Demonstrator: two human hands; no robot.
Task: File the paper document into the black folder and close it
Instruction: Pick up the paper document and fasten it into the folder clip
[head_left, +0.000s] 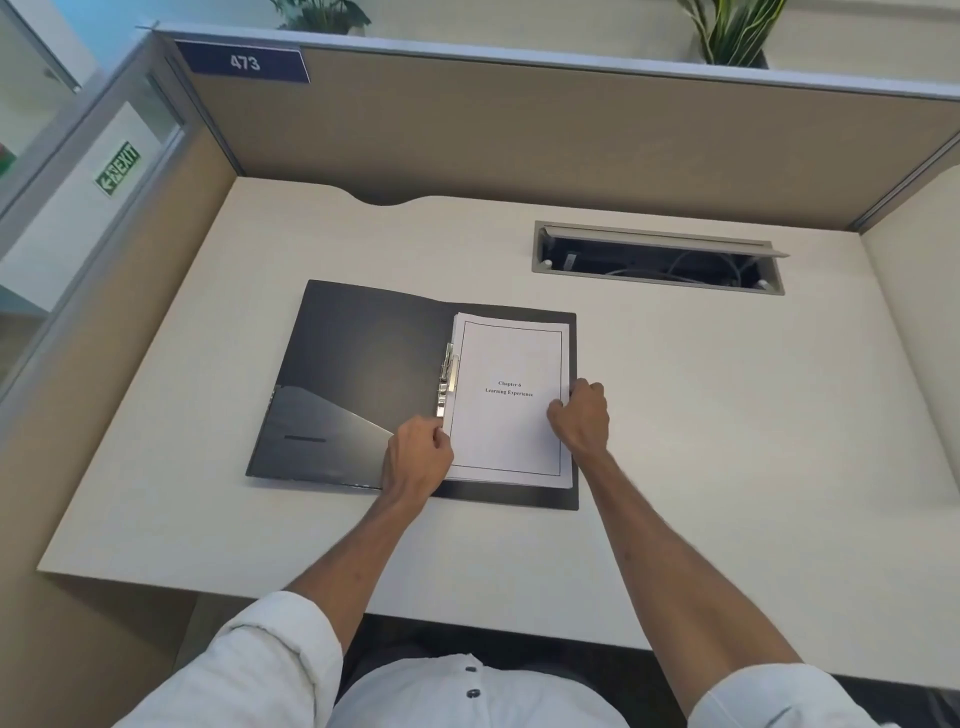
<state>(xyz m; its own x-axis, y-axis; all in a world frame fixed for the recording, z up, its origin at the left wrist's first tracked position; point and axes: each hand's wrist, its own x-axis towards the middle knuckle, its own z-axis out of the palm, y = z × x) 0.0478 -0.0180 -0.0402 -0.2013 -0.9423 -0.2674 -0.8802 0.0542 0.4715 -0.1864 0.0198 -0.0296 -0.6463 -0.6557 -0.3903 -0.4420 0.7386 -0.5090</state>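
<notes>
The black folder (358, 374) lies open flat on the desk, its left flap with a pocket at the lower left. A white paper document (506, 431), a stack with a printed title page, rests on the folder's right half. A metal clip (448, 379) along the spine sits over the stack's left edge. My left hand (418, 457) pinches the document's lower left edge just below the clip. My right hand (582, 415) grips the stack's right edge at mid height.
The pale desk (701, 441) is walled by beige partitions at the back and both sides. A recessed cable tray (657, 257) with its lid raised sits behind the folder at the right. The desk's front edge runs near my body.
</notes>
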